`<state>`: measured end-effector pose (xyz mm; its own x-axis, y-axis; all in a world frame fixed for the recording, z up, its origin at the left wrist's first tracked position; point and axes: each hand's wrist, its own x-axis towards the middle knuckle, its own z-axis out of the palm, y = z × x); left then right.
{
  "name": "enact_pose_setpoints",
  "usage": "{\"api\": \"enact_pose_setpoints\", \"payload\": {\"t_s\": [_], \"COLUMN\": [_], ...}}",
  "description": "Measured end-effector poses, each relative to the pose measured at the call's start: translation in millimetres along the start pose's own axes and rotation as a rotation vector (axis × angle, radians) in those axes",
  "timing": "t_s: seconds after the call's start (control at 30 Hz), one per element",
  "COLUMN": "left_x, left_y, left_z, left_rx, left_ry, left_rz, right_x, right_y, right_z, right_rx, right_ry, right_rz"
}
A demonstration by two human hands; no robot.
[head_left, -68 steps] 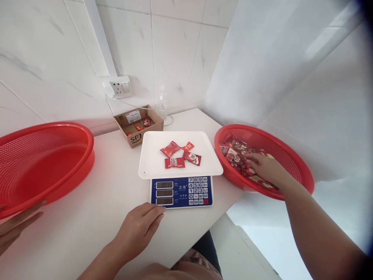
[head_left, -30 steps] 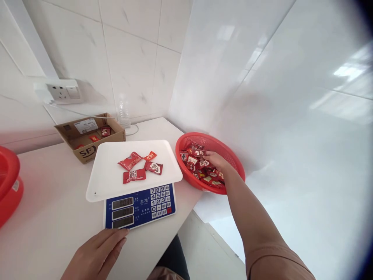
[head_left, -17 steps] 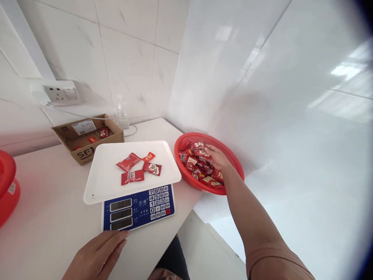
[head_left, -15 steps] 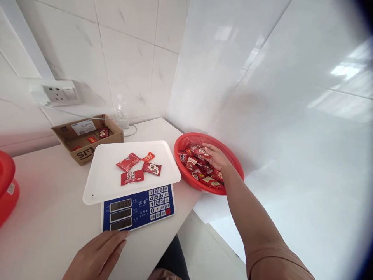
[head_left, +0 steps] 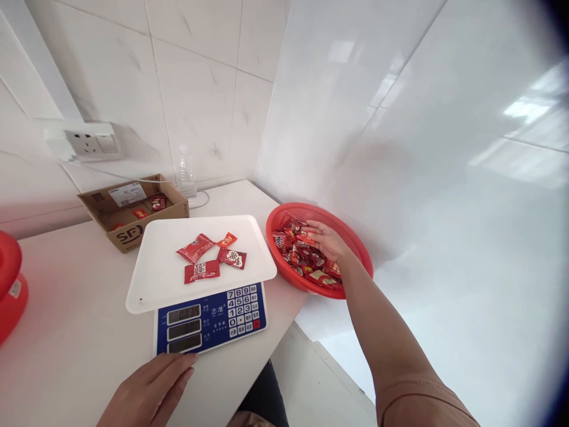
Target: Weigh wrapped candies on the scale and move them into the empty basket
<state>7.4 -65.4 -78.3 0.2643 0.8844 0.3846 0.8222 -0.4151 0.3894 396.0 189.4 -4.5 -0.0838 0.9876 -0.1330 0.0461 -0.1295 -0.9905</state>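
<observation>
My right hand (head_left: 328,241) is inside the red plastic basket (head_left: 362,252), above a heap of wrapped candies (head_left: 306,255). Its fingertips close on a small orange-red wrapped candy (head_left: 306,238); the thumb is largely hidden. My left hand (head_left: 151,388) rests with fingers stretched out at the front edge of a blue and white digital scale (head_left: 217,317), holding nothing. On the scale's white tray (head_left: 155,249) lie several wrapped candies (head_left: 202,271), three of them dark red and a smaller one orange.
Behind the tray stands a cardboard box (head_left: 133,228) with a few candies inside. A clear plastic bottle (head_left: 186,178) and a white cable are near the tiled wall. Another red plastic container (head_left: 11,296) is at the left edge. The table (head_left: 66,332) ends beside the basket.
In the basket, my right hand has let go of a dark red candy with white lettering, and its fingertips are now at an orange-red one. My left hand and the tray's candies stay put.
</observation>
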Motion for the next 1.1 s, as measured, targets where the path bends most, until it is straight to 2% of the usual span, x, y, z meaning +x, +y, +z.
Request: {"api": "enact_pose_setpoints", "payload": {"t_s": [0.33,0.4,0.53,0.63,0.9,1.0,1.1], "left_x": [-0.2,1.0,4.0,6.1,6.5,1.4,-5.0], "left_y": [2.2,3.0,6.7,10.4,19.9,18.8,14.1], "left_z": [-2.0,-2.7,-8.0,-14.3,-29.3,-33.9,-33.9], "left_rx": [-0.005,-0.002,-0.002,-0.015,-0.018,-0.03,-0.032], "left_ry": [-0.001,0.025,0.042,0.018,0.033,0.047,0.07], "left_rz": [-0.001,0.015,0.037,0.04,0.024,0.005,-0.022], "right_x": [2.7,2.9,2.0,-0.8,-2.1,0.4,-1.5], "right_y": [5.7,6.3,2.6,-5.8,-16.6,-18.5,-24.2], "right_z": [1.6,2.9,8.9,22.1,88.8,96.0,92.2], "right_rx": [-0.016,-0.124,-0.456,-0.512,-0.662,-0.687,-0.628], "right_ry": [0.022,0.065,0.234,0.292,0.209,0.263,0.301], "right_rz": [-0.022,-0.042,-0.159,-0.255,-0.479,-0.491,-0.408]}}
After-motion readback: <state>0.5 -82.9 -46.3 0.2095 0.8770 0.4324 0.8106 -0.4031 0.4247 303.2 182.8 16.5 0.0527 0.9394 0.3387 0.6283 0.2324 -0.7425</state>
